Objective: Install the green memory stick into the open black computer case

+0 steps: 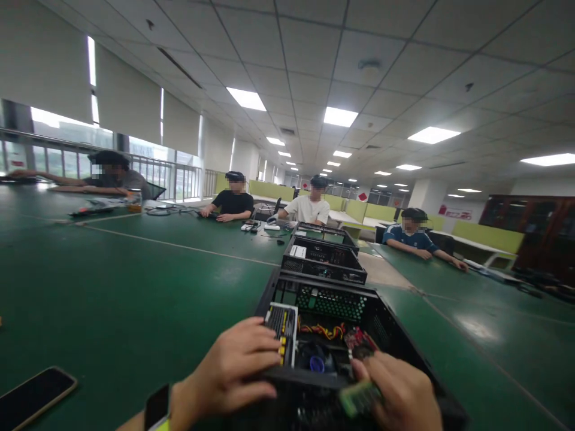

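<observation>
An open black computer case lies in front of me. My left hand rests at its near left side, fingers stretched out and touching a metal box with yellow and dark markings inside the case. Over the near right edge, my right hand pinches a small green RAM stick, which is blurred. Inside the case I see a fan with a blue hub, red and yellow wires and a red circuit board, partly covered by my right hand.
Two more open black cases stand in line behind mine on the green table. A phone lies at the near left. Several people sit around the table, among them a person in black. Small devices and cables lie farther back.
</observation>
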`<action>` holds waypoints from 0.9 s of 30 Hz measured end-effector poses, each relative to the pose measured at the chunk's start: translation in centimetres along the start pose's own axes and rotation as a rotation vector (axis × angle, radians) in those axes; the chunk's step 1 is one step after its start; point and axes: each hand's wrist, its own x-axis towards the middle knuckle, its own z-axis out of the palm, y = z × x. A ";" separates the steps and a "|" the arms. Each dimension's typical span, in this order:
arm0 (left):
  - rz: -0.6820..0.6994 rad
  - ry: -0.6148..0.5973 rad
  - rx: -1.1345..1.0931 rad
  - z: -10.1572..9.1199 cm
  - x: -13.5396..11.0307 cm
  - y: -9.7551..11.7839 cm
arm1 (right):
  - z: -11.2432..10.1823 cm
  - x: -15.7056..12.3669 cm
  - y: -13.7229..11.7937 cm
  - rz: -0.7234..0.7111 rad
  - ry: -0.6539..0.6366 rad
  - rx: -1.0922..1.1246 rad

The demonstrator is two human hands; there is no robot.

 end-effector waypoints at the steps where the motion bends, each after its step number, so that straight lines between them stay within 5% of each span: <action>1: -0.036 0.030 -0.004 0.6 0.8 -1.8 | 0.9 1.7 0.1 -0.010 0.010 -0.035; 6: -0.078 0.062 -0.020 3.0 2.8 -8.4 | 5.1 7.1 1.9 -0.051 0.068 -0.168; 15: 0.004 0.058 0.011 4.7 3.1 -11.1 | 7.3 7.9 4.4 -0.067 0.121 -0.243; 27: -0.014 0.026 0.097 8.2 5.7 -16.6 | 10.1 12.5 8.4 0.029 -0.061 -0.254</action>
